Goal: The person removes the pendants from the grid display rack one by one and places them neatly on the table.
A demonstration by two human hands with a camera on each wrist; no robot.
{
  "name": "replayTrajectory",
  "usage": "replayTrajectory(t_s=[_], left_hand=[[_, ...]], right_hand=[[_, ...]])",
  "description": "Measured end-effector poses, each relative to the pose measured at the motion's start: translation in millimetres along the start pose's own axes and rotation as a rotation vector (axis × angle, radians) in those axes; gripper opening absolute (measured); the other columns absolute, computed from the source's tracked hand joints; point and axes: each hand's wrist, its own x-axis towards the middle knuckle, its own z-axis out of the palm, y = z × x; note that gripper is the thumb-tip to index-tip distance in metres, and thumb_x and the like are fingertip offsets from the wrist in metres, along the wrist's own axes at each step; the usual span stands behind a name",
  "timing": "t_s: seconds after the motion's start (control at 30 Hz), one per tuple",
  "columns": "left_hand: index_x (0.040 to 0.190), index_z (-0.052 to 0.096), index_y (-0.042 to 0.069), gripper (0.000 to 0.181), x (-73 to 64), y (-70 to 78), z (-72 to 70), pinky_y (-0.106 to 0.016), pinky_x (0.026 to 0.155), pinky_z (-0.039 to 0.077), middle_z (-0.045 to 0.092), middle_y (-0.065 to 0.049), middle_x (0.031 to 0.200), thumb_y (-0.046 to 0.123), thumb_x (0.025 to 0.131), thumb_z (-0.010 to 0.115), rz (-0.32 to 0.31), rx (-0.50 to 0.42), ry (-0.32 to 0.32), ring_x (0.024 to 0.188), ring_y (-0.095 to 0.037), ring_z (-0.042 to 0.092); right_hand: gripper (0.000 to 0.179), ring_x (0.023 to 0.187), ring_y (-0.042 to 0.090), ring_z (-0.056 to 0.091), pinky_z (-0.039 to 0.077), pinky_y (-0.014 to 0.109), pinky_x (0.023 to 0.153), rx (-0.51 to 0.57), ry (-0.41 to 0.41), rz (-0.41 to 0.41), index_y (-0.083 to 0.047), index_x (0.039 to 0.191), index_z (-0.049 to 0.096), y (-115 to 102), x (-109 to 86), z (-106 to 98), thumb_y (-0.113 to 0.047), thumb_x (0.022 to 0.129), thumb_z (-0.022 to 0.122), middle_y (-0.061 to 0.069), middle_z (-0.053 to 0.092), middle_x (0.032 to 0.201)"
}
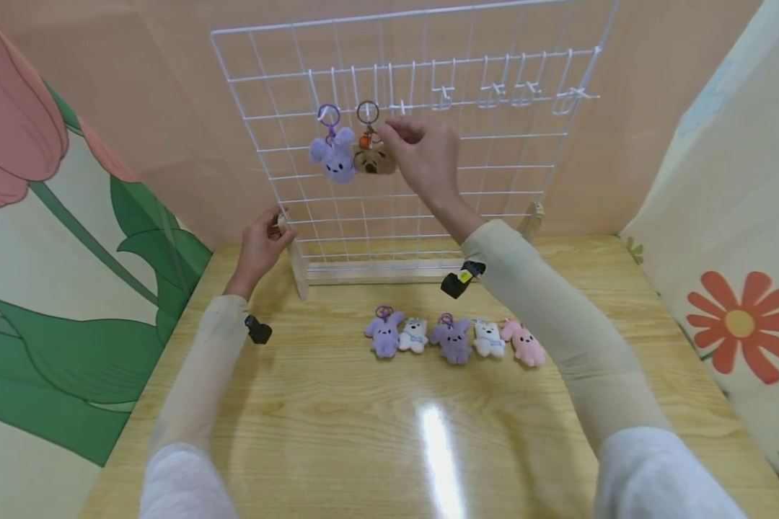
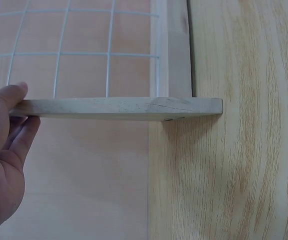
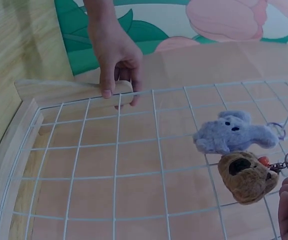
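In the head view's upper middle, the brown plush animal-head keychain [image 1: 374, 163] hangs with its long axis upright, just below and left of the fingertips of the nearer right hand [image 1: 425, 151], possibly pinching it, I cannot tell, while the left hand [image 1: 262, 245] grips the pale wooden side support [image 1: 298, 269].

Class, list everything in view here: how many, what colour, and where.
Purple keychains: 3, purple, one hanging on the rack, two on the table
Brown keychain: 1, brown, at the rack beside the hanging purple one
White keychains: 2, white and blue, table row
Pink keychain: 1, pink, row's right end
Wire rack: 1, white, table's back
Hooks: several, white, upper rack
Wooden stand: 1, pale, under rack
Table: 1, light wood-coloured, foreground
Tulip panel: 1, pink and green, left
Big flower: 1, red, right
Wrist cameras: 2, black, wrists
Sleeves: 2, beige, forearms
Left hand: 1, bare, gripping stand's left side
Right hand: 1, bare, at brown keychain's ring
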Motion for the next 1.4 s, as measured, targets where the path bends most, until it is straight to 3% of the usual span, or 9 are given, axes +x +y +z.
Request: replayTrajectory(t_s=[0.37,0.67,1.07,1.4], left_hand=[[0.139,0.049,0.010,0.053,0.8,-0.8,0.7,-0.029,0.088,0.056,0.059,-0.017,0.124,0.015,0.089,0.068,0.001,0.010,-0.007,0.111,-0.025,0.062],[0.139,0.048,0.009,0.053,3.0,-1.8,0.2,-0.029,0.089,0.056,0.059,-0.019,0.125,0.014,0.090,0.068,0.006,0.015,-0.007,0.111,-0.027,0.061],[0.137,0.049,0.008,0.053,4.1,-1.9,-0.5,-0.027,0.089,0.055,0.058,-0.019,0.127,0.013,0.088,0.069,0.006,-0.001,-0.004,0.113,-0.026,0.061],[0.138,0.049,0.007,0.052,2.4,-2.8,0.2,-0.029,0.089,0.055,0.059,-0.020,0.125,0.011,0.089,0.069,-0.004,0.010,-0.002,0.111,-0.028,0.061]], right_hand=[[0.022,0.074,0.010,0.068,0.055,0.020,0.063,0.003,0.018,0.045,-0.019,0.093,0.077,-1,8.6,7,-0.037,0.082,0.075,-0.001,0.074,0.088],[0.023,0.074,0.011,0.070,0.057,0.020,0.063,0.063,0.019,0.096,-0.018,0.092,0.077,-4,14.0,10,-0.038,0.080,0.077,-0.002,0.074,0.089],[0.022,0.075,0.009,0.069,0.057,0.019,0.061,0.029,0.042,0.137,-0.018,0.091,0.078,-5,18.8,14,-0.038,0.080,0.077,-0.001,0.074,0.089],[0.022,0.078,0.018,0.070,0.057,0.019,0.063,0.087,0.068,0.076,-0.012,0.091,0.077,-1,14.0,18,-0.033,0.083,0.075,0.002,0.074,0.089]])
